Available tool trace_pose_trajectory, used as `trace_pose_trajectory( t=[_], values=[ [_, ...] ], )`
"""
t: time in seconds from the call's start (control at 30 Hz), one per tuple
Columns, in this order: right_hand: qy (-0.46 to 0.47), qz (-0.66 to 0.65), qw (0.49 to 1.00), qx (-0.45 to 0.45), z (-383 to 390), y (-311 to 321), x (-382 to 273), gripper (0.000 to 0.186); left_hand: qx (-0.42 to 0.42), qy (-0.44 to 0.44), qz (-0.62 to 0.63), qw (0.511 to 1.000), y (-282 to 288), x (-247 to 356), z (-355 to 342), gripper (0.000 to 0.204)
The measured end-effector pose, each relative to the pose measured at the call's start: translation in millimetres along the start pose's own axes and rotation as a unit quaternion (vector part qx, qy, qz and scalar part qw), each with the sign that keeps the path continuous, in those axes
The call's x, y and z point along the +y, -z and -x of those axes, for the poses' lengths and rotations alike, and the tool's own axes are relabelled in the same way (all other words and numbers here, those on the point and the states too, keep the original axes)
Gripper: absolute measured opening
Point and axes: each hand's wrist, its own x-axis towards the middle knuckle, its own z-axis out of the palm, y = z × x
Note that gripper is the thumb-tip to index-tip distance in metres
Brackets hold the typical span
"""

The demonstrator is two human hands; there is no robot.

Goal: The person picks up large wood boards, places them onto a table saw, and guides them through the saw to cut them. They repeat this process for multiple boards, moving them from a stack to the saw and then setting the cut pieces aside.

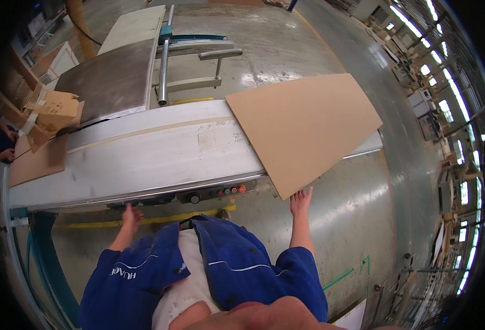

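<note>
A large brown fibreboard panel (308, 126) lies at an angle across the right end of a long white machine table (160, 154). Its near corner juts out over the table's front edge. Just beside that corner is my right hand (301, 203), fingers stretched and apart, at the board's edge; I cannot tell whether the fingertips touch it. My left hand (133, 217) is held near the table's front rail, left of the control panel (218, 193) with its coloured buttons. Its fingers are loosely apart and nothing shows in them.
At the far left, another person's hands (9, 146) are by a smaller brown board (39, 162). Near it sits a torn cardboard box (55, 113). A dark plate (108, 80) and a metal bar (164, 71) lie beyond the table. Yellow tape (160, 220) marks the floor.
</note>
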Motion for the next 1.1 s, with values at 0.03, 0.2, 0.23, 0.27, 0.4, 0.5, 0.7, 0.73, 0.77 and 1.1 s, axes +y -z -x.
trace_pose_trajectory(
  t=[0.03,0.2,0.23,0.27,0.4,0.5,0.7,0.73,0.77,1.1],
  values=[
    [0.004,-0.005,0.998,-0.060,-16.7,-1.4,-14.5,0.073,0.007,0.016,-0.117,0.993,-68.1,-16.7,26.4,0.051],
    [-0.112,0.042,0.985,-0.124,-21.6,-45.6,0.5,0.053,-0.176,-0.100,-0.376,0.904,-186.4,-30.2,80.5,0.029],
    [-0.127,0.026,0.982,-0.140,-20.3,-43.6,1.5,0.052,-0.176,-0.098,-0.378,0.904,-210.3,-34.6,90.8,0.030],
    [-0.137,0.007,0.979,-0.152,-23.1,-38.3,-5.1,0.050,-0.175,-0.108,-0.392,0.897,-237.1,-40.3,102.9,0.031],
    [-0.147,0.025,0.974,-0.173,-30.9,-51.5,12.7,0.049,-0.245,-0.137,-0.421,0.863,-294.8,-49.9,97.4,0.030],
    [-0.143,0.023,0.974,-0.174,-34.5,-31.3,-12.2,0.050,-0.310,-0.147,-0.483,0.805,-350.7,-72.4,128.6,0.030],
    [-0.123,0.053,0.980,-0.147,-26.4,-36.6,-5.2,0.052,-0.352,-0.175,-0.540,0.745,-353.2,-63.7,151.8,0.028],
    [-0.119,0.050,0.981,-0.144,-23.6,-38.7,-3.6,0.052,-0.343,-0.172,-0.523,0.761,-350.3,-61.9,148.9,0.029],
    [-0.112,0.050,0.981,-0.152,-26.5,-32.1,-8.7,0.052,-0.345,-0.227,-0.532,0.739,-354.3,-60.9,148.9,0.028],
    [-0.103,0.056,0.978,-0.175,122.5,-54.9,25.1,0.051,-0.364,-0.610,-0.635,0.305,-387.8,18.9,241.0,0.090]
  ],
)
